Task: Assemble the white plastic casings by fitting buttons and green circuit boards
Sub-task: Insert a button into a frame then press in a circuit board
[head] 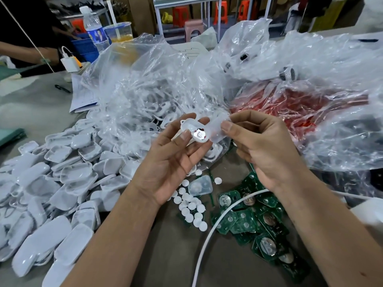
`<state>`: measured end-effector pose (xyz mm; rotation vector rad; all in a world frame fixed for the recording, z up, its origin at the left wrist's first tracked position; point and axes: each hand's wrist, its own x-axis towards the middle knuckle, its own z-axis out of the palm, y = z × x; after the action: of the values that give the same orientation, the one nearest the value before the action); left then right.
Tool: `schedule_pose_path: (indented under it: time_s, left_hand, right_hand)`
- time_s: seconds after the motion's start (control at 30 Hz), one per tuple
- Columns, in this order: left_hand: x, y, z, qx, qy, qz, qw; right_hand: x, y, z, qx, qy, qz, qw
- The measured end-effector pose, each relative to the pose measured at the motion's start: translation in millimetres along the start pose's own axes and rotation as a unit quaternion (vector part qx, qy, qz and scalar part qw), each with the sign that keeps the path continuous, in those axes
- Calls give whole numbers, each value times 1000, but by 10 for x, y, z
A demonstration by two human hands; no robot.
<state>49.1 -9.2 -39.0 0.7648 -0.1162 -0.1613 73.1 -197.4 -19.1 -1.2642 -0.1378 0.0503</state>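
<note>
My left hand (172,160) holds a white casing half (189,127) with a round silver coin cell on a board (199,135) sitting in it. My right hand (263,146) pinches a second, translucent white casing half (216,127) right beside it, the two parts touching. On the table below lie several small white round buttons (191,206), a loose casing half (200,185) and a pile of green circuit boards (255,222). A large heap of white casings (68,183) covers the left side.
Crumpled clear plastic bags (157,83) fill the middle and right, one over red parts (290,104). A white cable (215,226) curves across the boards. A water bottle (94,27), a cup (120,32), papers (83,96) and another person's arm (27,52) are at the far left.
</note>
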Motion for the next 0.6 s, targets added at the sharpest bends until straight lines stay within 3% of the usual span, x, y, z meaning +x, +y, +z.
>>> schedule_pose_path:
  time_s: [0.33, 0.43, 0.6]
  left_hand:
    - [16, -38, 14, 47, 47, -30, 997]
    - [2, -62, 22, 91, 34, -42, 994]
    - [-15, -69, 53, 76, 30, -64, 995]
  right_hand:
    - [44, 18, -59, 17, -26, 2, 1000]
    - [27, 16, -66, -7, -36, -18, 999]
    - [11, 14, -38, -17, -39, -69, 997]
